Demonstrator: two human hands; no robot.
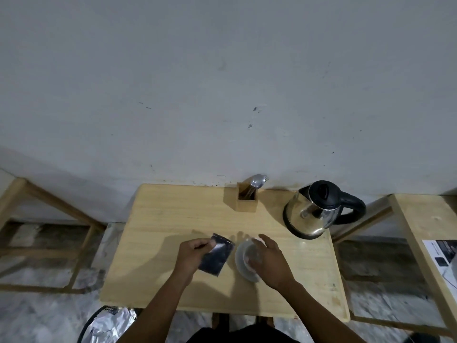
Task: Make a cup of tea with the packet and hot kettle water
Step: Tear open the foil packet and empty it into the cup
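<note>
My left hand (191,256) grips a dark, glossy tea packet (218,256) by its top left corner, holding it just above the wooden table (158,219). To its right a clear glass cup (252,253) stands on a white saucer (241,264). My right hand (272,262) curves around the cup's right side with fingers spread; it looks blurred, and I cannot tell if it touches the glass. A steel kettle (314,211) with a black lid and handle stands at the table's back right.
A wooden holder (247,200) with spoons and a fork stands at the back edge by the wall. Wooden frames flank the table left and right. A printed sheet (442,258) lies on the right surface. A silvery bag (111,323) sits on the floor, lower left.
</note>
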